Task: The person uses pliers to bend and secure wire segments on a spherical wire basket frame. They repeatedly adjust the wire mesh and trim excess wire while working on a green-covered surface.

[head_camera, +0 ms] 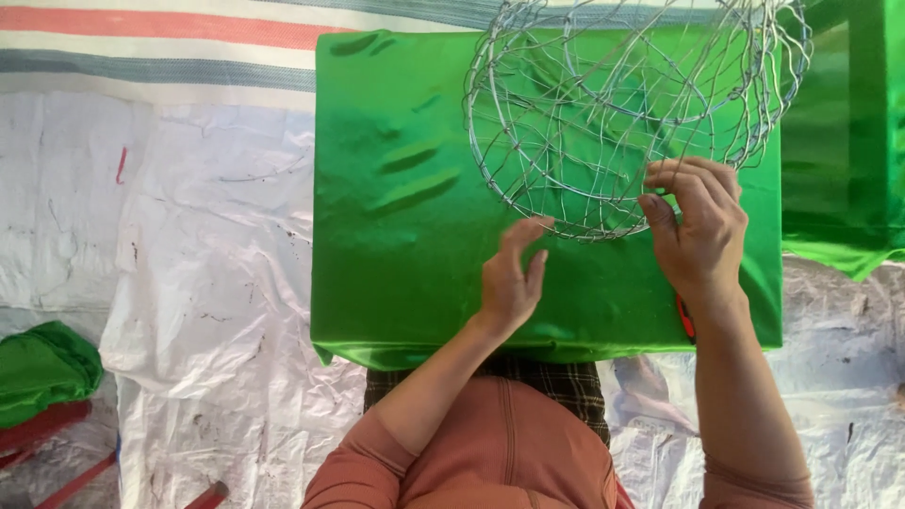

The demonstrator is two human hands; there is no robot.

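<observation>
I see the wire frame [636, 113], a rounded cage of thin silver wire, sitting on the green fabric sheet [405, 245] toward its far right corner, the top of the cage cut off by the picture edge. The sheet is shiny and smooth, with a few creases near its middle.

Right hand [698, 231]: forearm comes up from the lower right, wrist bent slightly inward, back of hand toward me. Fingers curled, thumb and fingertips pinching the wire at the cage's near right rim. Grasping the wire frame, as far as I can tell.

Left hand [511, 278]: forearm runs up from the bottom centre, orange sleeve [377, 452] pushed to the elbow. Hand relaxed and unclenched, fingers loosely spread, index finger pointing up to the cage's near rim, about touching it; can't confirm contact. Holds nothing. Heel of the hand lies over the sheet near its near edge.

A small red thing [685, 319] peeks out under my right wrist at the sheet's near right edge; too hidden to identify.

Under the sheet, a white plastic ground cover [189, 283]. Green bundle [42, 368] lies at far left, well apart from the sheet. Another green fabric piece [848, 141] lies just beyond the right edge.
</observation>
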